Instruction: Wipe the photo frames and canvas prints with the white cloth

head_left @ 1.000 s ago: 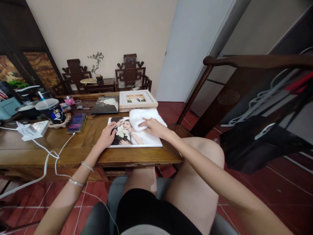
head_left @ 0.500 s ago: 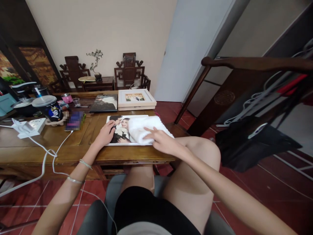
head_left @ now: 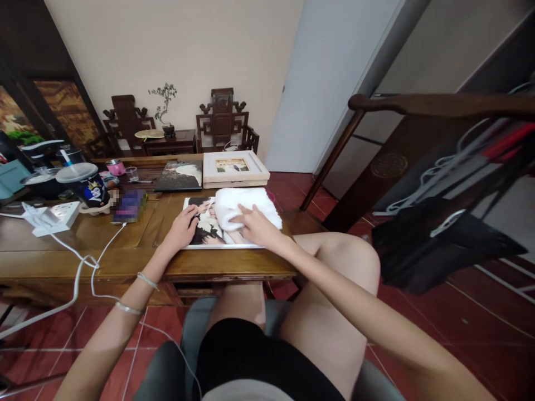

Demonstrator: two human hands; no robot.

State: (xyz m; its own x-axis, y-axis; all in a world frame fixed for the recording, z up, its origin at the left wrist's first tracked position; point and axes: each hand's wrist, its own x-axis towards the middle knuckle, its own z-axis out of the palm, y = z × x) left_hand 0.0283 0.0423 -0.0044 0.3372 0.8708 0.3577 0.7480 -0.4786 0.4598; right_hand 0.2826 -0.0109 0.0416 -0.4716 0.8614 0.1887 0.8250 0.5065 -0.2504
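A photo album (head_left: 204, 236) or photo panel, with a white edge and a picture of people, lies flat at the front edge of the wooden table. My left hand (head_left: 183, 228) rests on its left edge, fingers laid over the picture and slightly apart. A thick white folded towel (head_left: 251, 199) covers much of the right part of the picture. On top of the towel, my right hand (head_left: 257, 225) presses down with its fingers spread. The towel hides what is beneath it.
Behind lie a dark photo book (head_left: 179, 175) and a white framed picture box (head_left: 236, 170). To the left are a lidded drink cup (head_left: 86, 181), a phone (head_left: 129, 206), a power strip (head_left: 56, 217) and white cables. A wooden chair (head_left: 388, 161) stands at right.
My right hand and the towel have moved left and away from me across the picture, baring its lower right part. My left hand has stayed in place.
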